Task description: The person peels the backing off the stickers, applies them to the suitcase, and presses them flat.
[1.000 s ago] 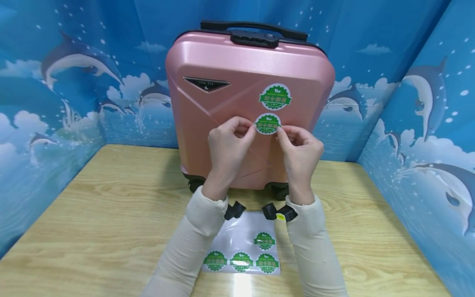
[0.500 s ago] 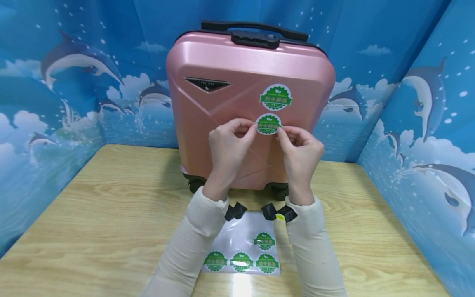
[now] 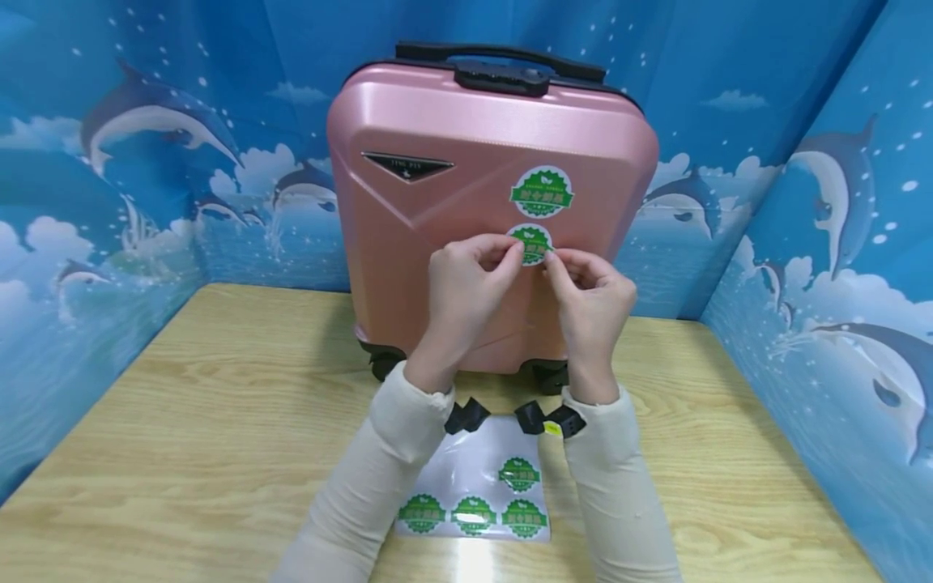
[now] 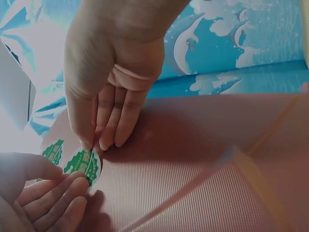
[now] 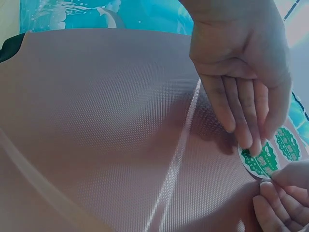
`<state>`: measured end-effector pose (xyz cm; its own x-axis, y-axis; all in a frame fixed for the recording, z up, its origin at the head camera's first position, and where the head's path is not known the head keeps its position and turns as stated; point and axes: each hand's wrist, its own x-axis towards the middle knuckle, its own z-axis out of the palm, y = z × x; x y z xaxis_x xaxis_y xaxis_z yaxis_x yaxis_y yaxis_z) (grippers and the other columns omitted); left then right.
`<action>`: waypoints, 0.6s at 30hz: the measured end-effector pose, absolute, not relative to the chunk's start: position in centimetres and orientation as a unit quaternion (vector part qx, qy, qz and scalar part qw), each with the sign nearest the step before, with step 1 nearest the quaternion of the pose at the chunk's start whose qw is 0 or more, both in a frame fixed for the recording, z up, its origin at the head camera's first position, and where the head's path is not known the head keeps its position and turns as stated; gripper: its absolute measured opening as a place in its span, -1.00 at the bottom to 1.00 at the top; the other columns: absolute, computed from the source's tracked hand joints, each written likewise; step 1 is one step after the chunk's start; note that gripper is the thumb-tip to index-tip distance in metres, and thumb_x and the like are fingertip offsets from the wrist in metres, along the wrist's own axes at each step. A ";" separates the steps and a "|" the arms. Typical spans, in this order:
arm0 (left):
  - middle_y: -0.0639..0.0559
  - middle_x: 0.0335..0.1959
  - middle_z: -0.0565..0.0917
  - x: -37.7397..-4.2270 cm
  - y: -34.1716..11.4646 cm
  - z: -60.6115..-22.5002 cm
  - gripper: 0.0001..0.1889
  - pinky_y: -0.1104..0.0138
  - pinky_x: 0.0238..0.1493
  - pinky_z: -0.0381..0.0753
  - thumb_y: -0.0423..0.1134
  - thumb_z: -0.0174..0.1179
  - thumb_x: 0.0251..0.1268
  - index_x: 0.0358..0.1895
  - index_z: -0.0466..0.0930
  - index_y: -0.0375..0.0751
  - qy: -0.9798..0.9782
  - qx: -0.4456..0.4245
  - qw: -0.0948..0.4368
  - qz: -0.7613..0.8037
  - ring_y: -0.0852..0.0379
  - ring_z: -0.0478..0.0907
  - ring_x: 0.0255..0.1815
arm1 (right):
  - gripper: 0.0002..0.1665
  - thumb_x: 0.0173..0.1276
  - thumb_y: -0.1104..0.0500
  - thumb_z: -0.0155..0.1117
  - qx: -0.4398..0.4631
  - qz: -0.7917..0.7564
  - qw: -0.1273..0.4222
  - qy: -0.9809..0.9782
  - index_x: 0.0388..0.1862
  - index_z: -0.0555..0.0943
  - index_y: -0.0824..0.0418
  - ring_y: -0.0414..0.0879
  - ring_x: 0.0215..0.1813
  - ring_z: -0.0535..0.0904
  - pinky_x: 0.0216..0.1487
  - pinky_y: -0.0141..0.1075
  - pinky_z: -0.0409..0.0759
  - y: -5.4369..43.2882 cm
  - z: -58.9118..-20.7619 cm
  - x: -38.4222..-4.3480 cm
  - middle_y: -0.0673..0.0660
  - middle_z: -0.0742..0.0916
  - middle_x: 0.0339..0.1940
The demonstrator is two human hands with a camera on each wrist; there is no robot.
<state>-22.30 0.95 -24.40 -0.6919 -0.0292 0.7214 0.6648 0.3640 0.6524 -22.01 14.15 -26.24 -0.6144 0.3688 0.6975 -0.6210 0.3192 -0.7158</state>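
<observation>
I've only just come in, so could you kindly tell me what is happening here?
A person's left hand and right hand pinch a round green sticker at the front of a pink suitcase; whether it is stuck down yet is hard to tell. A matching sticker sits on the suitcase just above. A sheet with four stickers showing lies on the table.

Head view looked forward and down from above desk (image 3: 219,421), farthest back; framed suitcase (image 3: 437,194) top to bottom, backdrop (image 3: 255,73) behind. Left wrist view sat close, turned sideways, faced across suitcase past left hand (image 3: 470,279) toward right hand (image 3: 594,295). Right wrist view sat equally close, faced opposite way. All three shared lower sticker (image 3: 535,244), upper sticker (image 3: 543,192), both hands.
</observation>
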 end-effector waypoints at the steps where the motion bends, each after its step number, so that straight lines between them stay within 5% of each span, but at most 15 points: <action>1: -0.03 -0.39 0.74 -22.3 1.0 -24.3 -0.82 0.51 -0.49 0.53 -0.24 0.23 0.24 -0.26 0.73 -0.30 -0.757 -0.213 0.329 -0.523 0.27 0.61 -0.52 | -0.75 0.17 0.14 0.41 0.090 0.577 0.428 -0.689 -0.37 0.72 0.36 -0.23 -0.48 0.63 -0.42 -0.46 0.55 14.1 -26.2 -22.0 0.19 0.74 -0.49; 18: 0.01 -0.40 0.74 -22.6 1.6 -23.6 -0.81 0.47 -0.64 0.36 -0.24 0.19 0.28 -0.24 0.73 -0.27 -0.748 -0.224 0.270 -0.563 0.29 0.50 -0.61 | -0.77 0.17 0.18 0.40 0.093 0.576 0.426 -0.691 -0.36 0.72 0.38 -0.25 -0.47 0.63 -0.37 -0.47 0.58 14.3 -26.2 -22.2 0.18 0.75 -0.46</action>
